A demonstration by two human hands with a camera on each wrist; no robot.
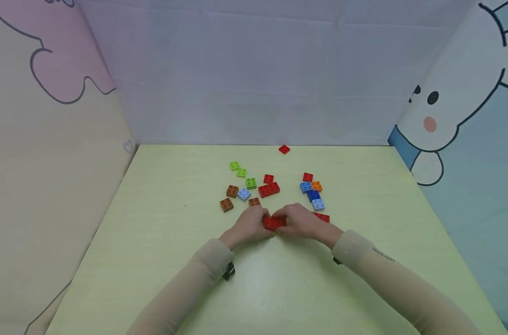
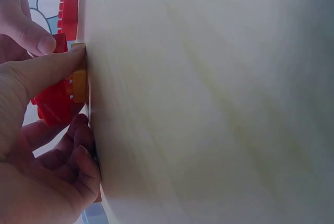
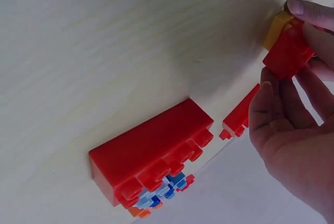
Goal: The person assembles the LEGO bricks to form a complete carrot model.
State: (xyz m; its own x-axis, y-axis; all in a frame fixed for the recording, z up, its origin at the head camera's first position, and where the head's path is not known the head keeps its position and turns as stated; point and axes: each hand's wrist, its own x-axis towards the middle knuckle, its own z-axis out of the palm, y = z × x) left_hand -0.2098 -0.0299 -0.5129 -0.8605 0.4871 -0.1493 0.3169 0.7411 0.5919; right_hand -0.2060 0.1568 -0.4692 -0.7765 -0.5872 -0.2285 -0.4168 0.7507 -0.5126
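Backed by whitish hanging cloth (image 1: 254,70) and flanked by cartoon-printed panels (image 1: 430,139), over a pale wood-grain tabletop (image 1: 132,251). Holding with both hands, around the middle of that surface, a glossy red plastic brick (image 1: 275,223). Set between the two sets of fingertips, on top of a small yellow plastic brick (image 3: 276,31) (hidden from above, plain in both wrist views). Low over the wood, though hard to tell whether touching it.

Stretched forward in beige sleeves (image 1: 191,284), with both forearms slanting inward and the wrists well apart. Turned toward each other at the bricks, with palms facing inward.

Pinching low with the left hand (image 1: 250,224): thumb laid across the red side, tip against the yellow brick, other fingers bent in close to the tabletop. Pinching higher with the right hand (image 1: 300,221): thumb on the red brick, fingers curved against its other side. Parted, at each hand, only by the bricks between thumb and fingers; hard to tell just where the hidden fingertips press.

Just beyond the left hand, a brown studded brick (image 1: 254,201); just beside the right hand and partly covered by it, a long red brick (image 1: 323,217). Farther off, to the left, lime-green bricks (image 1: 251,183) and a light-blue brick (image 1: 244,194); to the right, a cluster of blue bricks (image 1: 314,196) with an orange brick (image 1: 317,186) alongside.
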